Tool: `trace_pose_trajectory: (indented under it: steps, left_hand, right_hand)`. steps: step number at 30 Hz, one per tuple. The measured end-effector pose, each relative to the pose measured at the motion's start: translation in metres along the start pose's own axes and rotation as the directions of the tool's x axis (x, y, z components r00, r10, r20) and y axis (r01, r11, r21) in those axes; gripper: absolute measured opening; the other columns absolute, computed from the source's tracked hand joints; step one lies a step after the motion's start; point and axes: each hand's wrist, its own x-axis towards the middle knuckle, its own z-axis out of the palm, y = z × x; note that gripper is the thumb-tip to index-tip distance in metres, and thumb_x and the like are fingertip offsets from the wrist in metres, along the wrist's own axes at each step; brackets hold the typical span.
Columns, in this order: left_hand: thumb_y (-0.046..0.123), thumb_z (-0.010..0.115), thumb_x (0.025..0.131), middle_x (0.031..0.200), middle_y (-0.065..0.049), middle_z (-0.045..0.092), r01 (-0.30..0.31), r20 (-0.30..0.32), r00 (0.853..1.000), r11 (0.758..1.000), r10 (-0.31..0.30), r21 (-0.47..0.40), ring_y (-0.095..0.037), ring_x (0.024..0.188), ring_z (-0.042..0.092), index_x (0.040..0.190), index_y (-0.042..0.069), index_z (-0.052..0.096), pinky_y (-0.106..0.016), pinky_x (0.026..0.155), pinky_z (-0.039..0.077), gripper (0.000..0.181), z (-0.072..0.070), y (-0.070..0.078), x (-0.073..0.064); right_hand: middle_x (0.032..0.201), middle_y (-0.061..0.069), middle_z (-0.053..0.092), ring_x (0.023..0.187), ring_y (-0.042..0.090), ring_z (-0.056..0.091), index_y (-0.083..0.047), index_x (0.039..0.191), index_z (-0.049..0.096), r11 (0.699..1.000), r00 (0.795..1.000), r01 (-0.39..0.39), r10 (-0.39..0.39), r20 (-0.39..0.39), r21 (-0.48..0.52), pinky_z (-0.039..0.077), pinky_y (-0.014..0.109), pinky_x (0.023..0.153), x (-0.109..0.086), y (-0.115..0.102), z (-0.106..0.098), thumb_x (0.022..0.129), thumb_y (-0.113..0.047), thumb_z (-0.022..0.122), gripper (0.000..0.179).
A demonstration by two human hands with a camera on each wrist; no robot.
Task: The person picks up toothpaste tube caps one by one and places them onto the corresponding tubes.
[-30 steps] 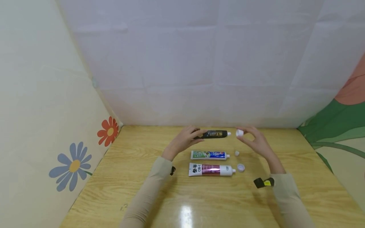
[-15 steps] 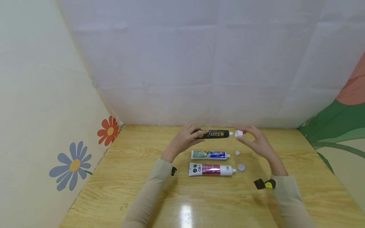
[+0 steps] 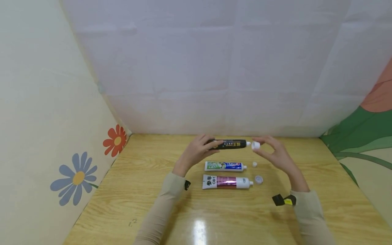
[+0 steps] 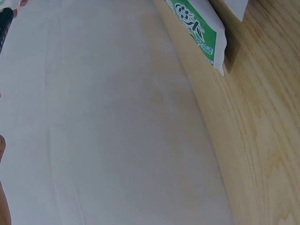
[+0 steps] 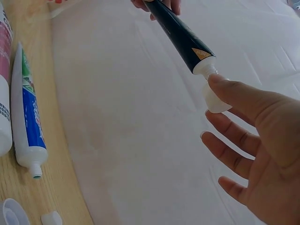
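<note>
My left hand (image 3: pixel 196 149) grips a black toothpaste tube (image 3: pixel 232 144) by its tail end, its white nozzle pointing right. Between thumb and fingertips, my right hand (image 3: pixel 277 153) pinches a white cap (image 3: pixel 255 145) just off that nozzle. In the right wrist view the cap (image 5: pixel 215 98) sits right at the nozzle's tip, under the thumb, and the black tube (image 5: pixel 183 37) slants down toward it. The left wrist view catches only a bit of the black tube (image 4: pixel 4 23) at the upper left corner.
On the wooden table (image 3: pixel 232 217) lie a green-and-blue toothpaste tube (image 3: pixel 225 166) and a larger white-and-purple tube (image 3: pixel 226 182), both uncapped. A small white cap (image 3: pixel 254 164) and a wider cap (image 3: pixel 258 179) lie right of their nozzles. White sheeting (image 3: pixel 196 68) hangs behind the table.
The black tube has shifted slightly right and the cap slightly left and down, narrowing the gap between nozzle and cap. The cap has tilted a little in my right fingers.
</note>
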Motion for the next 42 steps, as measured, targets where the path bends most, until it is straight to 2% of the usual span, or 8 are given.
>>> trace_pose_trajectory:
  steps: [4, 10, 19, 25, 28, 34, 38, 42]
  left_hand:
    - [0.028, 0.069, 0.082, 0.105, -0.006, 0.059, -0.009, -0.009, 1.000, 1.000, 0.009, -0.007, -0.014, 0.088, 0.053, 0.122, 0.019, 0.061, -0.025, 0.073, 0.048, 0.042, 0.000, 0.002, 0.000]
    - [0.026, 0.070, 0.082, 0.106, -0.006, 0.058, -0.001, -0.008, 1.000, 0.999, 0.001, -0.038, -0.014, 0.091, 0.053, 0.122, 0.019, 0.061, -0.024, 0.075, 0.048, 0.042, 0.000, 0.005, 0.001]
    - [0.023, 0.072, 0.080, 0.103, -0.008, 0.060, 0.007, -0.016, 1.000, 0.999, -0.008, -0.048, -0.014, 0.087, 0.052, 0.121, 0.018, 0.062, -0.024, 0.072, 0.047, 0.043, 0.000, 0.009, 0.001]
    - [0.022, 0.074, 0.078, 0.103, -0.008, 0.059, 0.008, -0.017, 1.000, 0.999, -0.009, -0.052, -0.014, 0.086, 0.051, 0.121, 0.018, 0.062, -0.024, 0.071, 0.046, 0.044, 0.001, 0.009, -0.001]
    - [0.021, 0.073, 0.079, 0.103, -0.008, 0.059, 0.006, -0.022, 1.000, 0.998, -0.007, -0.065, -0.014, 0.087, 0.052, 0.120, 0.018, 0.062, -0.024, 0.073, 0.047, 0.043, 0.002, 0.009, 0.000]
    - [0.019, 0.074, 0.077, 0.104, -0.006, 0.058, 0.001, -0.042, 0.999, 0.996, -0.005, -0.088, -0.015, 0.088, 0.054, 0.119, 0.017, 0.062, -0.024, 0.076, 0.048, 0.043, 0.002, 0.008, 0.002]
    - [0.022, 0.072, 0.080, 0.104, -0.006, 0.059, 0.010, -0.049, 0.999, 0.995, -0.016, -0.103, -0.014, 0.089, 0.055, 0.118, 0.015, 0.063, -0.024, 0.077, 0.049, 0.039, 0.002, 0.008, 0.002]
    - [0.026, 0.066, 0.085, 0.102, -0.006, 0.060, 0.028, -0.054, 0.998, 0.993, -0.034, -0.114, -0.014, 0.088, 0.056, 0.118, 0.015, 0.063, -0.023, 0.077, 0.049, 0.035, 0.002, 0.007, 0.001]
  right_hand:
    - [0.113, 0.005, 0.061, 0.105, 0.017, 0.052, -0.010, 0.118, 0.061, 1.000, 1.000, 0.025, -0.025, -0.012, 0.000, 0.040, 0.053, 0.094, -0.001, 0.002, 0.003, 0.082, -0.015, 0.071, 0.038]
    - [0.114, 0.005, 0.061, 0.105, 0.012, 0.051, -0.009, 0.117, 0.061, 1.000, 0.999, 0.030, -0.030, -0.020, -0.003, 0.042, 0.050, 0.093, 0.000, 0.000, 0.004, 0.082, -0.015, 0.071, 0.038]
    - [0.117, 0.011, 0.060, 0.108, 0.010, 0.049, -0.007, 0.117, 0.061, 0.998, 0.998, 0.056, -0.056, -0.004, 0.030, 0.039, 0.056, 0.094, 0.002, -0.006, 0.006, 0.081, -0.009, 0.071, 0.038]
    - [0.116, 0.018, 0.059, 0.107, 0.014, 0.049, -0.003, 0.117, 0.060, 0.997, 0.998, 0.065, -0.065, -0.014, 0.029, 0.039, 0.058, 0.093, 0.002, -0.008, 0.009, 0.079, -0.001, 0.070, 0.039]
    - [0.114, 0.014, 0.060, 0.106, 0.012, 0.050, -0.005, 0.117, 0.061, 0.997, 0.997, 0.076, -0.076, -0.017, 0.021, 0.040, 0.055, 0.092, 0.001, -0.008, 0.008, 0.079, -0.002, 0.070, 0.039]
    - [0.110, 0.004, 0.060, 0.102, 0.010, 0.051, -0.012, 0.119, 0.062, 0.994, 0.994, 0.110, -0.110, -0.020, 0.005, 0.043, 0.040, 0.090, 0.001, -0.010, 0.006, 0.081, -0.008, 0.070, 0.039]
    - [0.110, 0.003, 0.060, 0.102, 0.010, 0.052, -0.010, 0.118, 0.062, 0.993, 0.992, 0.121, -0.121, -0.021, 0.003, 0.044, 0.035, 0.089, 0.001, -0.012, 0.005, 0.081, -0.007, 0.070, 0.039]
    - [0.110, 0.005, 0.060, 0.102, 0.011, 0.052, -0.008, 0.118, 0.062, 0.994, 0.994, 0.109, -0.109, -0.022, 0.002, 0.044, 0.036, 0.089, 0.001, -0.014, 0.005, 0.079, -0.004, 0.071, 0.040]
